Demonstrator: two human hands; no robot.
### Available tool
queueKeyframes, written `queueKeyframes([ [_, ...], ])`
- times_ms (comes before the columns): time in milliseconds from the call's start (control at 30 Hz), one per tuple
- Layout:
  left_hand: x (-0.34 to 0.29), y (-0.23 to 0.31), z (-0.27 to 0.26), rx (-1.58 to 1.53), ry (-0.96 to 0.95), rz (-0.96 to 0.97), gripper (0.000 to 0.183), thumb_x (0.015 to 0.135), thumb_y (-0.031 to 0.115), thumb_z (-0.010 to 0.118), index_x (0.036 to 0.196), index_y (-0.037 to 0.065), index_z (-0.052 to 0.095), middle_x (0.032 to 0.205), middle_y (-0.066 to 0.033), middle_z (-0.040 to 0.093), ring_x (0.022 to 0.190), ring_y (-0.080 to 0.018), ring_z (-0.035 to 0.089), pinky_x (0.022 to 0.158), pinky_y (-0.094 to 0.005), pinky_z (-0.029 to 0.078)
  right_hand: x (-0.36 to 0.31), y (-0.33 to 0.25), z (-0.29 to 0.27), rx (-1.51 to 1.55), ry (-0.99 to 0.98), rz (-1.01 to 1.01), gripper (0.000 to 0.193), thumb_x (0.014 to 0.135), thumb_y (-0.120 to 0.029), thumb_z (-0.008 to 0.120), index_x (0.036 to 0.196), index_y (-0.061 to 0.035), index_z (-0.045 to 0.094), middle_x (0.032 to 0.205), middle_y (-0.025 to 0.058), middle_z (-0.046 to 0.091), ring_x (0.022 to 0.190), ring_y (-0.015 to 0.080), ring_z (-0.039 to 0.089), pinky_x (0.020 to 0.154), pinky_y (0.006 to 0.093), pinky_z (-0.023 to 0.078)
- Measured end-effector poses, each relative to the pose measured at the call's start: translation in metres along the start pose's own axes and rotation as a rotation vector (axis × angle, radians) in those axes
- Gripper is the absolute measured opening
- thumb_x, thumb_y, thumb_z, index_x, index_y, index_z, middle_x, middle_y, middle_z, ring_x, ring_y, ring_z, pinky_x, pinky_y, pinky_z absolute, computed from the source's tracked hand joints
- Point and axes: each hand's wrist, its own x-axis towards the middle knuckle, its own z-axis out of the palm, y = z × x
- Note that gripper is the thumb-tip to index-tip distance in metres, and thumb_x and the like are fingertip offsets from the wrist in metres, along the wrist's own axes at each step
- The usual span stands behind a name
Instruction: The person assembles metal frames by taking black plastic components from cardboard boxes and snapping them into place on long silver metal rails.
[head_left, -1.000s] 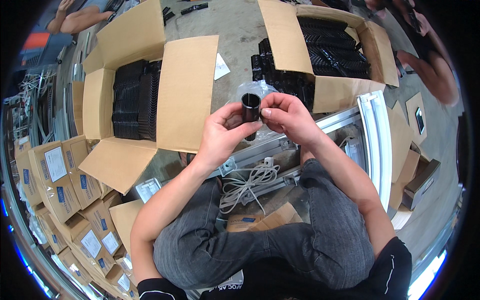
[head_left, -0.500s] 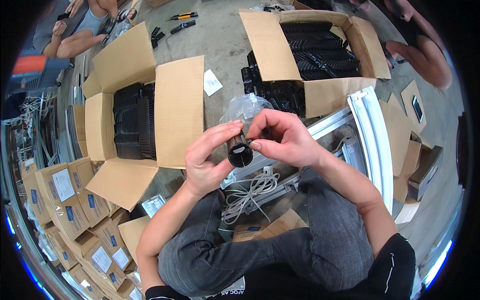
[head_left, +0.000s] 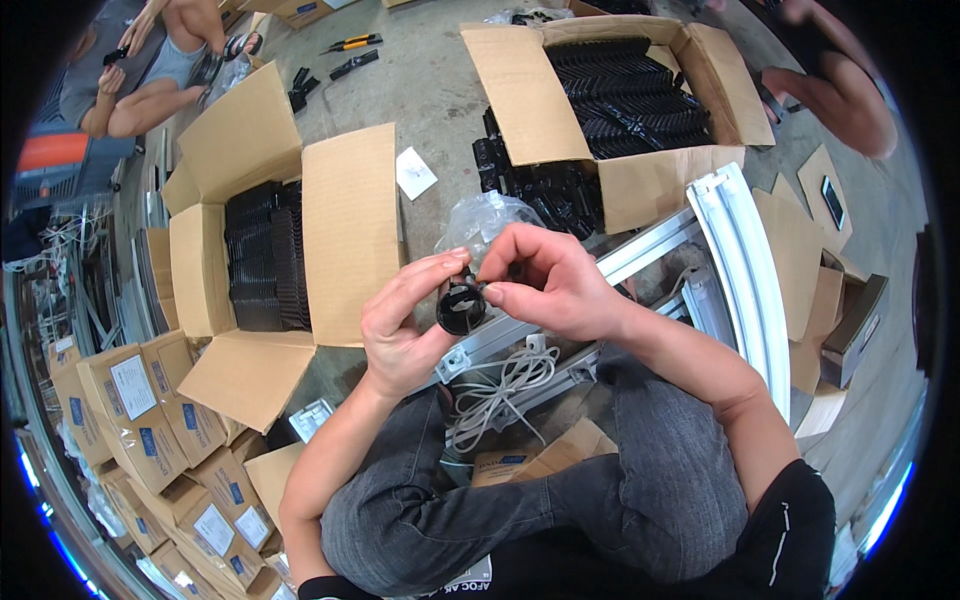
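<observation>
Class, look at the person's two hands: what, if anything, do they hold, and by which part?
Both hands share a small black round part. The left hand pinches its left rim; the right hand grips its upper right edge with the fingertips.

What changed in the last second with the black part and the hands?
The small black round part went from side-on, barrel upright, to open end facing the camera, and sits lower and further left against the boxes. The right hand now pinches its upper rim with the fingertips; the left hand has slid to cup its left side. Unchanged: both hands keep hold, clear bag behind, white cable on the lap.
</observation>
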Motion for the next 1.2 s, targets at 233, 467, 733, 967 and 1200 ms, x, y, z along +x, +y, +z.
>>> queueKeyframes([
  [233, -0.002, 0.001, -0.001, -0.031, 0.008, -0.028, 0.056, 0.069, -0.002, 0.086, 0.12, 0.001, 0.063, 0.125, -0.0188, 0.065, 0.119, -0.0303, 0.063, 0.1, -0.0398, 0.051, 0.005, 0.005, 0.003, 0.028, -0.022, -0.041, 0.011, 0.093, -0.005, 0.067, 0.101, -0.0019, 0.06, 0.095, 0.0001, 0.061, 0.09, 0.0038, 0.056, 0.077, 0.0228, 0.048],
  [467, -0.001, 0.002, 0.001, -0.03, 0.001, -0.023, 0.057, 0.069, -0.003, 0.086, 0.121, 0.002, 0.063, 0.125, -0.0182, 0.065, 0.119, -0.0294, 0.062, 0.1, -0.0395, 0.05, 0.003, 0.012, 0.001, 0.281, -0.036, 0.085, 0.01, 0.097, -0.009, 0.064, 0.103, -0.0019, 0.059, 0.083, -0.0014, 0.06, 0.064, 0.0018, 0.048, 0.053, 0.019, 0.037],
  [733, 0.0, 0.001, 0.0, 0.02, 0.013, 0.001, 0.054, 0.07, -0.001, 0.086, 0.12, 0.002, 0.064, 0.123, -0.0173, 0.066, 0.116, -0.0273, 0.063, 0.099, -0.038, 0.051, 0.003, 0.012, 0.005, 0.2, -0.015, 0.017, 0.011, 0.097, -0.009, 0.064, 0.105, -0.0008, 0.06, 0.086, -0.0013, 0.062, 0.066, 0.0014, 0.05, 0.056, 0.0186, 0.039],
  [967, 0.001, 0.006, 0.001, 0.041, 0.093, -0.085, 0.052, 0.072, -0.004, 0.081, 0.121, 0.001, 0.064, 0.121, -0.0163, 0.066, 0.113, -0.0268, 0.063, 0.097, -0.0373, 0.051, -0.003, -0.002, 0.011, -0.14, 0.093, -0.094, 0.024, 0.091, -0.013, 0.072, 0.108, 0.0012, 0.063, 0.089, -0.0006, 0.063, 0.075, 0.0032, 0.053, 0.065, 0.0216, 0.045],
  [1200, 0.011, 0.013, 0.009, 0.423, 0.086, -0.022, 0.041, 0.07, 0.004, 0.082, 0.108, -0.002, 0.069, 0.103, -0.0164, 0.071, 0.09, -0.0297, 0.067, 0.079, -0.0368, 0.053, 0.01, 0.011, 0.011, -0.322, 0.257, 0.096, 0.026, 0.085, -0.022, 0.077, 0.092, 0.0007, 0.068, 0.068, -0.0057, 0.051, 0.064, 0.0046, 0.043, 0.056, 0.0249, 0.041],
])
